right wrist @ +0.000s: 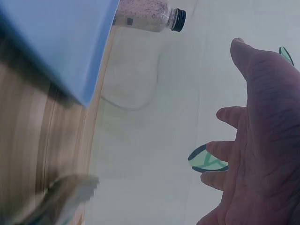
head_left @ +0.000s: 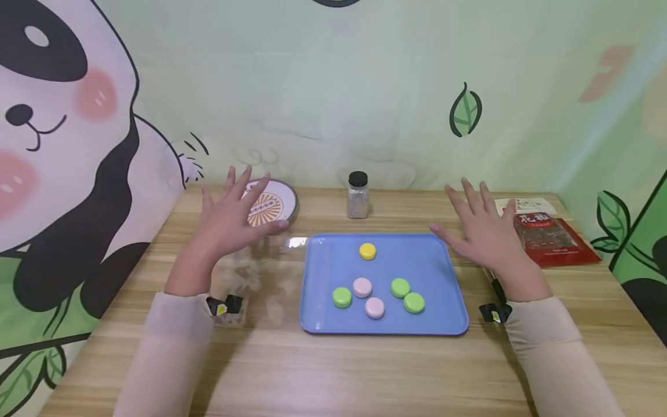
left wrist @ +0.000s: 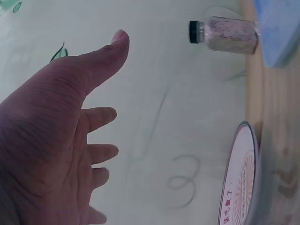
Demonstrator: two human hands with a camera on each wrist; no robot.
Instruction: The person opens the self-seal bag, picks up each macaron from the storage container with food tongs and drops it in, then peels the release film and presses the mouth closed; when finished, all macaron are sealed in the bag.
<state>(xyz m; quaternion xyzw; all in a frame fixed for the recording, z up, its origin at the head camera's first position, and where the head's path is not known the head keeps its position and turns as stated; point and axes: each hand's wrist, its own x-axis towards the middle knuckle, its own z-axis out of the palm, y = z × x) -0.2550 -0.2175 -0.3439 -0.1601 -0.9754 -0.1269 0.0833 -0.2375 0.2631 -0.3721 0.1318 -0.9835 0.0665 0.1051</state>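
Evidently, the left hand (head_left: 229,225) and right hand (head_left: 484,234) hover empty, fingers spread wide; any reach over the blue tray (head_left: 333,260) seems best slow, lest the yellow disc (head_left: 367,251) slide.

White round sunburst-printed plate (head_left: 277,202), face up, partly behind left hand (head_left: 226,223). Blue rectangular tray (head_left: 439,281), flat, bearing six yellow, pink and green discs (head_left: 362,288), near right hand (head_left: 484,234).
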